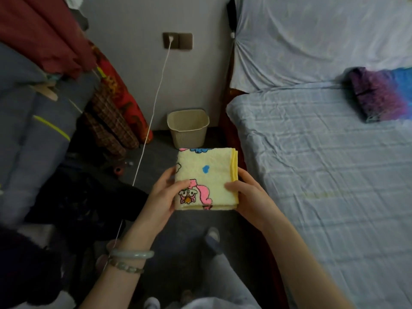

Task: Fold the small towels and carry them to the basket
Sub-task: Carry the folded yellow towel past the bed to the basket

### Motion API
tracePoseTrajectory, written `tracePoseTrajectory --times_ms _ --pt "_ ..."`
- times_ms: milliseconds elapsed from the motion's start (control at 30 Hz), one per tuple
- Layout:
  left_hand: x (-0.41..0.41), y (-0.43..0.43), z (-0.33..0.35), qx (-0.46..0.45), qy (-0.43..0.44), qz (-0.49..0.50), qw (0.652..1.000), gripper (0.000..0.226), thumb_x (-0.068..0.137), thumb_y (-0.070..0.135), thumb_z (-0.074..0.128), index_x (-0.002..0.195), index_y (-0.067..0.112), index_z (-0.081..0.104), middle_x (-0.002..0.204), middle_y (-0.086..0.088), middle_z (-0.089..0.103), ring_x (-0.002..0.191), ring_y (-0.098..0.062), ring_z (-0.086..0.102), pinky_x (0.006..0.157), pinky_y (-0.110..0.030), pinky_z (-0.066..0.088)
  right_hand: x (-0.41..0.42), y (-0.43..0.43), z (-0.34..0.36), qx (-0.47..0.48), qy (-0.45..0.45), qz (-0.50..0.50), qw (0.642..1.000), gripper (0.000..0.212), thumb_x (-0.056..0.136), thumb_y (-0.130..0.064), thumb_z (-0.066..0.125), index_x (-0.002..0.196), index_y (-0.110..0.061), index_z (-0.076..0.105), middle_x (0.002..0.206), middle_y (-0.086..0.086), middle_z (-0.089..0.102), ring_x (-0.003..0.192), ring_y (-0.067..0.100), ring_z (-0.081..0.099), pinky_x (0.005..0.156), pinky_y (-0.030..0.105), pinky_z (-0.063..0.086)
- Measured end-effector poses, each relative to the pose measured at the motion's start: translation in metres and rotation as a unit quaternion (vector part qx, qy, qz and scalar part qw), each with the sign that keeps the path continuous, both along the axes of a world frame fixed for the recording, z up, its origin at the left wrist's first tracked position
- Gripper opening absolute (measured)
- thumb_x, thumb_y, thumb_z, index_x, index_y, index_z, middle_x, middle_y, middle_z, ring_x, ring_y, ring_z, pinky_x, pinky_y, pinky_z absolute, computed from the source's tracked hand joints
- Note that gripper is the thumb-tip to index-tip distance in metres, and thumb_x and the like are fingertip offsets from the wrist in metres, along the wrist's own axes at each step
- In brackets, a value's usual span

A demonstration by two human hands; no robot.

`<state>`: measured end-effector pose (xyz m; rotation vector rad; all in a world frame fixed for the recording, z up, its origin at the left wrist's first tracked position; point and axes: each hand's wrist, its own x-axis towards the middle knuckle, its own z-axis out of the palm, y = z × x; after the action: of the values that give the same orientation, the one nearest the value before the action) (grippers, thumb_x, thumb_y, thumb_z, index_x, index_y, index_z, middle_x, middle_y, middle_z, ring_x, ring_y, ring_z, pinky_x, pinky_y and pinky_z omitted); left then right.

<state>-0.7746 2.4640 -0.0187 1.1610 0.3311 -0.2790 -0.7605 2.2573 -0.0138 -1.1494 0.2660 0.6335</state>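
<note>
Folded cartoon-print towel [206, 179] held mid-air between my left hand [163, 192] and right hand [247, 197], both grasping its side edges, with the beige basket [188, 128] on the floor beyond. Risk: loosening either grip lets the layers spring open.

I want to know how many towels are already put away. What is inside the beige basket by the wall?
The basket looks empty: only its bare upper inner wall shows. Its near rim and the folded towel hide the bottom.
</note>
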Motion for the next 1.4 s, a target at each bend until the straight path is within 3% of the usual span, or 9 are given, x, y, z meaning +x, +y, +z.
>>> tracePoseTrajectory --times_ms 467,700,867,1133,1267,1400 --pt "0.31 -0.01 -0.018 -0.005 0.042 0.024 0.999 0.042 0.085 0.005 0.06 0.123 0.021 0.055 0.111 -0.009 0.071 0.1 -0.026 0.069 0.082 -0.04 0.056 0.331 -0.006 -0.016 -0.01 0.037 0.024 0.999 0.049 0.086 -0.003 0.056 0.125 -0.03 0.049 0.12 0.01 0.064 0.098 0.03 0.069 0.074 0.041 0.058" --pt "0.425 0.019 -0.045 0.011 0.094 0.03 0.995 0.046 0.084 0.005 0.063 0.124 0.026 0.053 0.113 -0.008 0.07 0.101 -0.026 0.069 0.089 -0.047 0.054 0.454 0.021 -0.043 -0.015 0.069 0.05 0.996 0.049 0.085 -0.002 0.057 0.125 -0.029 0.049 0.121 0.009 0.064 0.102 0.031 0.067 0.081 0.046 0.057" --pt "0.512 0.051 -0.084 0.027 0.12 -0.016 0.992 0.052 0.083 0.004 0.064 0.126 0.029 0.05 0.115 -0.005 0.069 0.103 -0.023 0.068 0.09 -0.047 0.053 0.538 0.05 -0.077 -0.04 0.07 0.029 0.996 0.05 0.083 0.0 0.057 0.124 -0.028 0.052 0.121 0.01 0.064 0.106 0.032 0.065 0.09 0.053 0.052" --pt "0.65 0.088 -0.13 0.077 0.155 -0.031 0.985 0.05 0.085 0.002 0.062 0.126 0.028 0.048 0.114 0.0 0.068 0.101 -0.018 0.068 0.083 -0.039 0.056 0.663 0.09 -0.133 -0.047 0.11 0.005 0.993 0.049 0.084 0.001 0.056 0.124 -0.027 0.051 0.126 0.01 0.06 0.109 0.031 0.063 0.09 0.051 0.053" --pt "0.704 0.091 -0.168 0.091 0.176 -0.025 0.98 0.052 0.086 0.003 0.061 0.129 0.026 0.046 0.121 -0.004 0.064 0.107 -0.022 0.065 0.09 -0.046 0.054 0.717 0.097 -0.174 -0.051 0.13 0.007 0.99 0.051 0.085 0.001 0.056 0.128 -0.026 0.047 0.127 0.011 0.057 0.11 0.032 0.062 0.089 0.048 0.054" --pt "0.747 0.086 -0.23 0.097 0.213 -0.003 0.972 0.058 0.086 0.004 0.061 0.136 0.026 0.042 0.122 -0.001 0.063 0.107 -0.02 0.064 0.09 -0.044 0.054 0.764 0.099 -0.239 -0.079 0.156 0.01 0.985 0.061 0.084 0.001 0.059 0.136 -0.023 0.041 0.126 0.014 0.057 0.106 0.032 0.064 0.086 0.047 0.055"
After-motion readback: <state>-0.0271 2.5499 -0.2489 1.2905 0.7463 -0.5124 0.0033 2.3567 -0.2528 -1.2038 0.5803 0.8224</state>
